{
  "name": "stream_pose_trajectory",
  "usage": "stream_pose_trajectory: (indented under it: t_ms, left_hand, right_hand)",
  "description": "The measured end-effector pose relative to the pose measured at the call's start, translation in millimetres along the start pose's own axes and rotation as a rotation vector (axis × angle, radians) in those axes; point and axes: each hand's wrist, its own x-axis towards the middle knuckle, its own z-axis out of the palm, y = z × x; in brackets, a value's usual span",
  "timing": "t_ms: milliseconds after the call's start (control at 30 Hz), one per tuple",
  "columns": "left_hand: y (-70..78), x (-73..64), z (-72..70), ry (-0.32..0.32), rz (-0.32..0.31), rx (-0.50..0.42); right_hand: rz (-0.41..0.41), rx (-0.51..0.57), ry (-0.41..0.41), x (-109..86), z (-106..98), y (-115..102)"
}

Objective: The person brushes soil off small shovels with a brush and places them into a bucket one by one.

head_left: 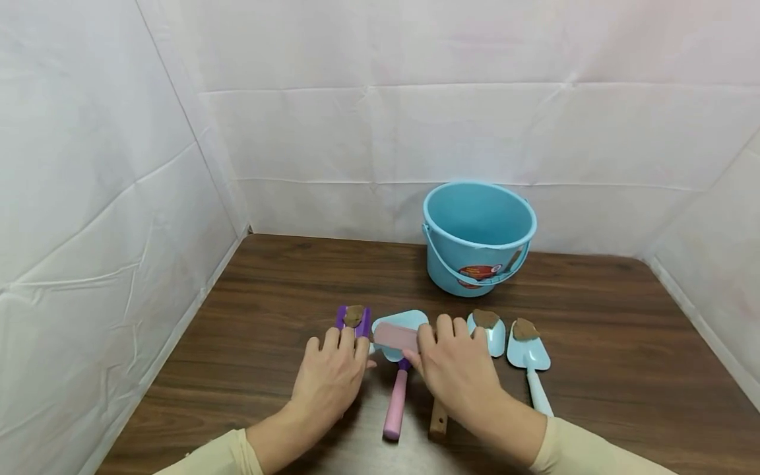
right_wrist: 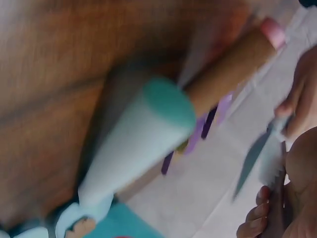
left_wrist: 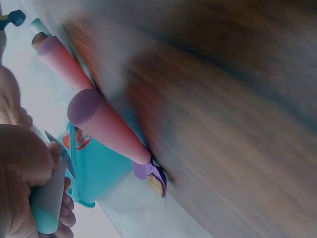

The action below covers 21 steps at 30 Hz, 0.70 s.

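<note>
My left hand (head_left: pixel 332 369) grips the pale handle (left_wrist: pixel 47 206) of a light blue trowel, whose blade (head_left: pixel 413 318) points to the right. The teal end of that handle shows in the left wrist view. In my right hand (head_left: pixel 454 359) is a blurred tool with a flat pale pink piece (head_left: pixel 396 337) and a dark handle (right_wrist: pixel 274 215). This flat piece overlaps the trowel blade in the head view. Below the hands lie a purple trowel (head_left: pixel 340 315) bearing a brown lump (head_left: pixel 353 316), a pink handle (head_left: pixel 394 412) with a purple neck, and a wooden handle (head_left: pixel 438 422).
Two light blue trowels with brown lumps (head_left: pixel 525 329) lie at the right, one with its pale handle (head_left: pixel 538 392) toward me. Behind them a light blue bucket (head_left: pixel 481 244) stands on the brown wooden table (head_left: pixel 285 270). White cloth walls (head_left: pixel 380 132) enclose the table.
</note>
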Motion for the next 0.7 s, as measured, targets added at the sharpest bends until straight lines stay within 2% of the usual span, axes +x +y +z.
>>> stream_pose_trajectory:
  t_ms: [100, 233, 400, 467, 600, 700]
  left_hand:
    - [1.2, 0.6, -0.7, 0.006, -0.013, 0.000]
    - [2.4, -1.4, -1.8, -0.008, -0.026, 0.008]
    - [2.2, -3.3, -2.3, -0.009, -0.018, 0.009]
    - [2.2, -2.1, -2.8, 0.003, -0.013, 0.009]
    - [2.5, 1.5, -3.6, 0.031, -0.006, 0.017]
    - [2.9, 3.3, -3.8, 0.048, -0.003, 0.021]
  right_hand:
    - [0.017, -0.021, -0.025, -1.6, 5, 0]
    - [0.084, -0.036, -0.041, -0.9, 12, 20]
    - [0.115, -0.035, 0.038, 3.2, 12, 39]
    - [0.092, -0.022, 0.047, 4.0, 8, 36]
    - [0.007, 0.022, 0.002, 0.4, 0, 15]
    - [-0.032, 0.024, -0.001, -3.9, 0, 4]
